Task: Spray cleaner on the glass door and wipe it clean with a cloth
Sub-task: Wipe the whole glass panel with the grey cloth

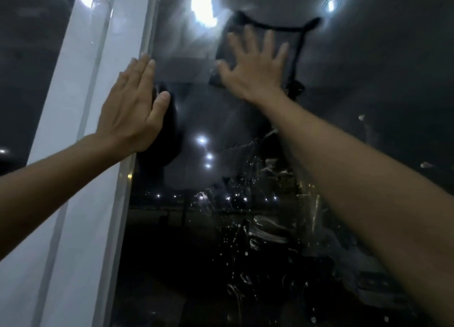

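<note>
- Glass door (368,80) before me, droplets (235,228) low on it.
- My right hand (255,68), fingers spread flat, presses a dark cloth (224,56) high on the door.
- My left hand (132,110) rests flat, grasping nothing, at the door's left edge.

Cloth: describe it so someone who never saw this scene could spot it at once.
Start at the glass door right of the white frame. High on it, beside the bright glare, the right hand presses flat on the cloth. It is the dark square with a thick black edge, unlike the wet streaks below.
</note>
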Demonstrator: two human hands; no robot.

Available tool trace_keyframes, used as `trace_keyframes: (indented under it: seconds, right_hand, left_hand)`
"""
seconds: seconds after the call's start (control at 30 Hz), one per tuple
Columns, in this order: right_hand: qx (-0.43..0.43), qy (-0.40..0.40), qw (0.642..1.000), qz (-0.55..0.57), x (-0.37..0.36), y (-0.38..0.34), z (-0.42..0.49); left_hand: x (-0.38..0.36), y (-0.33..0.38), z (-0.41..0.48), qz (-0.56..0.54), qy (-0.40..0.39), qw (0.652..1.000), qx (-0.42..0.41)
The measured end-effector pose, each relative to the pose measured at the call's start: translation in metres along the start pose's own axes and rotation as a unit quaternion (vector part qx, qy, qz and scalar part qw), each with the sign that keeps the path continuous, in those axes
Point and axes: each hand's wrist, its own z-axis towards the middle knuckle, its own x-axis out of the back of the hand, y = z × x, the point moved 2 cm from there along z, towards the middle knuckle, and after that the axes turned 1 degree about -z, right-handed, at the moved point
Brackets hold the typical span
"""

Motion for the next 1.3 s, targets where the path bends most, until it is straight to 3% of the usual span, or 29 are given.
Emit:
trace_keyframes:
  seconds: [0.1,0.2,0.3,0.4,0.5,0.6,0.7,0.87,0.97,1.03,1.13,1.23,1.3]
  right_hand:
    - [0.194,-0.026,0.980,-0.018,-0.011,-0.055,-0.038]
    - [0.226,-0.050,0.973,-0.019,-0.012,-0.055,-0.044]
    - [0.128,-0.031,0.991,-0.013,-0.003,-0.009,-0.028]
    - [-0.028,-0.010,1.000,-0.007,0.006,0.069,-0.028]
    - [-0.205,-0.001,0.979,0.007,0.013,0.138,-0.047]
    - [-0.271,-0.005,0.962,0.023,0.011,0.143,-0.056]
    - [-0.200,0.004,0.979,0.032,0.007,0.099,-0.057]
    - [0.069,-0.010,0.997,-0.019,-0.010,0.023,-0.099]
    - [0.108,-0.024,0.994,-0.022,-0.005,0.042,-0.097]
    - [0.057,-0.018,0.998,-0.021,0.001,0.078,-0.091]
    - [-0.103,0.005,0.995,-0.017,0.008,0.160,-0.102]
    - [-0.274,0.002,0.962,0.009,0.015,0.221,-0.124]
    - [-0.316,-0.003,0.949,0.022,0.015,0.225,-0.128]
  left_hand:
    - [-0.004,0.005,0.002,-0.016,0.009,1.000,0.017]
    - [-0.013,0.014,-0.003,-0.028,0.009,0.999,0.024]
    - [-0.022,0.027,-0.010,-0.026,-0.002,1.000,-0.002]
    - [-0.030,0.037,-0.013,-0.039,-0.032,0.999,-0.012]
    - [-0.035,0.046,-0.013,-0.048,-0.044,0.998,-0.023]
    - [-0.038,0.055,-0.010,-0.047,-0.050,0.997,-0.043]
    - [-0.043,0.059,-0.009,-0.043,-0.053,0.996,-0.063]
    - [-0.054,0.063,-0.012,-0.046,-0.046,0.997,-0.039]
    - [-0.058,0.066,-0.012,-0.040,-0.039,0.998,-0.025]
    - [-0.059,0.070,-0.011,-0.043,-0.038,0.998,-0.009]
    - [-0.063,0.079,-0.012,-0.031,-0.036,0.999,0.011]
    - [-0.062,0.087,-0.010,-0.029,-0.045,0.998,0.028]
    - [-0.060,0.089,-0.008,-0.031,-0.057,0.997,0.031]
